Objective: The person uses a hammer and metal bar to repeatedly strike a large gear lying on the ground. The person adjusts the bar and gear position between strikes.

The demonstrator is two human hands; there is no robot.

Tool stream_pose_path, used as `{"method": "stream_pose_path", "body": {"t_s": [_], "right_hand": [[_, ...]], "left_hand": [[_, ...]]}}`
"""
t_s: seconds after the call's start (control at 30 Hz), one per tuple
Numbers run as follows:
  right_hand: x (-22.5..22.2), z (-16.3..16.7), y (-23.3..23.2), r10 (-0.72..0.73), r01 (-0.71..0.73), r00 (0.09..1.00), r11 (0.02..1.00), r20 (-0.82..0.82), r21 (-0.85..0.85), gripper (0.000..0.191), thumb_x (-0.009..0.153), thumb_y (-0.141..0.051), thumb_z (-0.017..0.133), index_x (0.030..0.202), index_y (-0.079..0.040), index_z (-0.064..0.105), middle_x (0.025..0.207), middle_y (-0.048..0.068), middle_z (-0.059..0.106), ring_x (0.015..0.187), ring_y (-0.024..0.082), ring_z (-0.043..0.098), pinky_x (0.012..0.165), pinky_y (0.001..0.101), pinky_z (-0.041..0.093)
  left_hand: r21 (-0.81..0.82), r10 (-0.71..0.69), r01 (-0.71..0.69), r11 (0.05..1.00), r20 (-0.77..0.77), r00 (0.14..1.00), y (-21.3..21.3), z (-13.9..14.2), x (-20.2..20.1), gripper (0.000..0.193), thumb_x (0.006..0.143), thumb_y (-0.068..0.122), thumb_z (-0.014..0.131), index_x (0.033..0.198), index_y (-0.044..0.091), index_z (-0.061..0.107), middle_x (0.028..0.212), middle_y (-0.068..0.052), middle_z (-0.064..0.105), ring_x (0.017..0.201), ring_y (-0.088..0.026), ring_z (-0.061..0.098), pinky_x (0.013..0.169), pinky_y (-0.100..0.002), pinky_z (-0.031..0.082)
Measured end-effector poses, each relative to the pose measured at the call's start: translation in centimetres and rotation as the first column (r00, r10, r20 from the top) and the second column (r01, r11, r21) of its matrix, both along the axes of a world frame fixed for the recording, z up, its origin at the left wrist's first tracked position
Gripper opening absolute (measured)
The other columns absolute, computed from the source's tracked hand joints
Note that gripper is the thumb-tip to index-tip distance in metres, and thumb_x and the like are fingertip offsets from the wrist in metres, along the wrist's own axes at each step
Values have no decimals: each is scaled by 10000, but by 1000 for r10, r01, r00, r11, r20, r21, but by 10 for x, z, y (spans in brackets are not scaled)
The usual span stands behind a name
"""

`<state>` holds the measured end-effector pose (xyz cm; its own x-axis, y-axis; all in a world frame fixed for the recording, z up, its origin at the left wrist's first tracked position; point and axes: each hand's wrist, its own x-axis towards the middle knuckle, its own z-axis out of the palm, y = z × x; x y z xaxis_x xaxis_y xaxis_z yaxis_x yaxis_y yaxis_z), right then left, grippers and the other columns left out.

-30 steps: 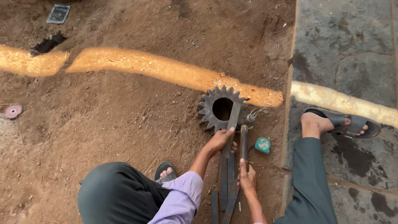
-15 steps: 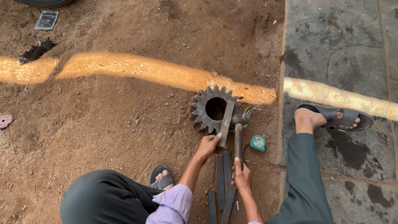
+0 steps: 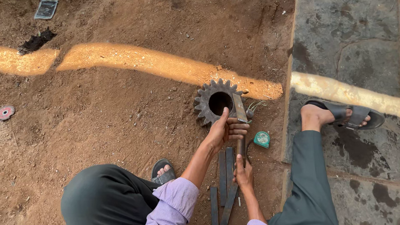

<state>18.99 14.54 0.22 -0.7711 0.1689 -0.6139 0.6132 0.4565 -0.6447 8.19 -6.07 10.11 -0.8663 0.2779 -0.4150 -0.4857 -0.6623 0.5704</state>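
Gear: one toothed steel gear [image 3: 216, 102] lying flat on the dirt, just ahead of my hands.
Bar: one flat metal bar [image 3: 239, 109] resting across the gear's right edge.
Left hand: my left hand [image 3: 225, 130], fingers clamped around the bar.
Right hand: my right hand [image 3: 244, 173], fingers closed on a hammer handle [image 3: 241, 146].
Strips: four flat metal strips [image 3: 225, 179] on the ground between my knees.
Tape: one green tape measure [image 3: 262, 139], just right of the hammer.
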Motion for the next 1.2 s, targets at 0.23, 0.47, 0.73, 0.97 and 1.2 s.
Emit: {"method": "stream_pose_path", "body": {"t_s": [0.23,0.47,0.73,0.97,1.2], "right_hand": [[-1,6,-6,31,-31,1000,999,-6,35,831,817,-842,399,894,-40,603,512,29,517,371,162,564,356,325,465],[-2,4,-6,22,-22,1000,1000,-18,5,825,822,-834,418,894,-32,597,512,29,509,370,160,545,354,320,452],[-1,-2,-2,58,-58,998,998,-20,28,803,824,-840,398,873,-64,598,517,-3,512,375,140,565,351,310,486],[-2,2,-4,31,-31,999,1000,-19,6,798,817,-832,434,868,-52,594,514,12,514,375,150,564,350,309,470],[-2,3,-6,42,-42,999,999,-20,-3,790,827,-822,438,868,-47,588,510,11,513,371,148,563,349,309,461]], "left_hand": [[-3,27,-26,1000,64,998,1,-9,-2,815,990,663,399,1287,-77,565,1115,-223,745,913,-226,746,789,-340,626],[48,84,-94,994,173,981,16,-37,1,411,1053,348,576,1133,-42,675,1000,-182,751,810,-209,724,713,-316,612],[444,153,-251,860,244,958,31,-45,-2,292,1089,319,534,1093,39,618,929,-94,740,811,-181,737,723,-325,636],[437,131,-229,870,242,961,31,-43,-4,280,1081,308,564,1094,35,624,919,-88,740,803,-174,734,703,-314,627],[440,142,-242,865,247,959,30,-43,-5,281,1078,314,564,1082,41,631,900,-82,736,788,-173,731,695,-311,623]]}}
